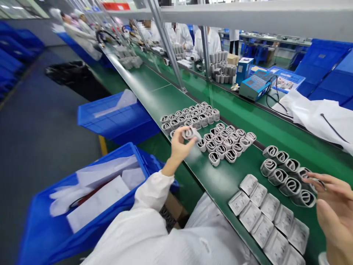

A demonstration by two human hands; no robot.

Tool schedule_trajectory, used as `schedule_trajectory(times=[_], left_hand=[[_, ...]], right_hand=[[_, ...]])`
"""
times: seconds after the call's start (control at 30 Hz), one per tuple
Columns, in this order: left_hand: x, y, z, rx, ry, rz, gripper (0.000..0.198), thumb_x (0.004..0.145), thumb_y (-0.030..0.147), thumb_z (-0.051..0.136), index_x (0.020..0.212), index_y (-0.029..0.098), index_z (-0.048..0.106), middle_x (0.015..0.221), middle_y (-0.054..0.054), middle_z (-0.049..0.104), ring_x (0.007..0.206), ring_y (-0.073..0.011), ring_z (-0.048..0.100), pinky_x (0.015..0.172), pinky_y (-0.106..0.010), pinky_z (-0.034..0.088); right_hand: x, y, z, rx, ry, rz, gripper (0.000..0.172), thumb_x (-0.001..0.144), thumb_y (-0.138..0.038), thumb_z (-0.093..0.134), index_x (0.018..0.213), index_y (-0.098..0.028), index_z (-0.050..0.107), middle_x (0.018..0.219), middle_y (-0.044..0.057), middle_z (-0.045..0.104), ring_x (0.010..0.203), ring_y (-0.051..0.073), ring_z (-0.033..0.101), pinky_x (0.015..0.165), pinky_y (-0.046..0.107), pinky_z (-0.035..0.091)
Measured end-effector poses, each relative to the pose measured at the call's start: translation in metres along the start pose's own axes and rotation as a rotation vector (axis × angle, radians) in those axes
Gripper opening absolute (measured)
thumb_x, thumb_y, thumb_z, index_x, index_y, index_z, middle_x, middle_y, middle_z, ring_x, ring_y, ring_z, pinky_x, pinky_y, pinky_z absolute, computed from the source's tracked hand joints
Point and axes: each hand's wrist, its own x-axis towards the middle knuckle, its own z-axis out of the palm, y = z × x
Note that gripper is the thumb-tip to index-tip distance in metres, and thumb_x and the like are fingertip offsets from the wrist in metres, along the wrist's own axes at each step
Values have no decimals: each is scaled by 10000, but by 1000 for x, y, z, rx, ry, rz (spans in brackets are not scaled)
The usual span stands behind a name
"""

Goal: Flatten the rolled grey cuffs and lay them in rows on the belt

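My left hand [179, 147] is stretched out over the green belt [226, 180] and pinches one grey rolled sleeve [190, 133] beside two blocks of upright rolled sleeves [224, 143]. At the frame's right edge my right hand [332, 209] hovers with fingers spread, holding nothing, next to a smaller cluster of rolled sleeves [286, 173]. Several flat grey pieces [264, 217] lie in two rows just below that cluster.
Blue bins with white sheets stand at my left [91, 198] and further up [116, 117]. A blue meter box [255, 86] with a black cable sits across the belt, white cloth [317, 114] beside it. People in white coats work at the far end.
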Motion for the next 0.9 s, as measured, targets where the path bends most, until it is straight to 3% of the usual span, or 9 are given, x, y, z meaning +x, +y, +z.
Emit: schedule_trajectory(times=[0.07, 0.13, 0.27, 0.4, 0.57, 0.8, 0.9], left_hand=[[20, -28, -16, 132, 1, -81, 554, 974, 552, 743, 1363, 238, 503, 1427, -174, 689, 1322, -323, 774, 1154, -529, 652], [45, -44, -14, 268, -143, -77, 558, 1005, 520, 700, 1425, 203, 514, 1474, -182, 679, 1328, -310, 754, 1133, -487, 658], [97, -57, 33, 366, -386, 13, 543, 1018, 434, 742, 1485, 178, 634, 1557, -156, 699, 1463, -324, 662, 1309, -505, 515], [129, -74, 91, 425, -581, 82, 509, 1039, 384, 749, 1481, 145, 671, 1619, -183, 696, 1585, -328, 595, 1379, -487, 404], [140, -93, 127, 529, -705, 142, 485, 1076, 379, 707, 1494, 141, 649, 1669, -196, 662, 1750, -336, 384, 1432, -551, 242], [141, -105, 145, 632, -771, 212, 428, 1070, 375, 714, 1442, 169, 673, 1763, -212, 562, 1780, -351, 316, 1450, -610, 166], [138, -110, 144, 672, -765, 218, 472, 1063, 405, 727, 1480, 193, 669, 1846, -212, 438, 1807, -404, 210, 1443, -711, 74]], right_hand=[[1, 7, -6, -15, 22, 50, 316, 863, -314, 891, 1140, -459, 843, 1250, 119, 728, 1210, 458, 751, 972, 765, 671], [2, 13, -8, -9, 23, 54, 271, 870, -304, 893, 1111, -420, 846, 1228, 129, 733, 1169, 434, 763, 944, 720, 681], [5, 27, -9, 4, -76, -37, 290, 883, -241, 881, 1150, -342, 829, 1204, 108, 763, 1096, 344, 802, 906, 568, 724], [3, 32, -15, -63, -104, -84, 315, 890, -218, 876, 1177, -337, 819, 1208, 99, 777, 1051, 326, 818, 889, 533, 727], [2, 32, -23, -72, -52, -80, 314, 898, -210, 861, 1180, -337, 807, 1212, 83, 781, 1040, 311, 823, 901, 516, 718], [4, 37, -26, -74, -55, -72, 341, 891, -188, 857, 1197, -326, 797, 1219, 86, 787, 1043, 296, 837, 915, 473, 732], [4, 37, -28, -82, -56, -80, 345, 891, -184, 854, 1200, -328, 798, 1210, 82, 792, 1019, 288, 841, 896, 460, 742]])
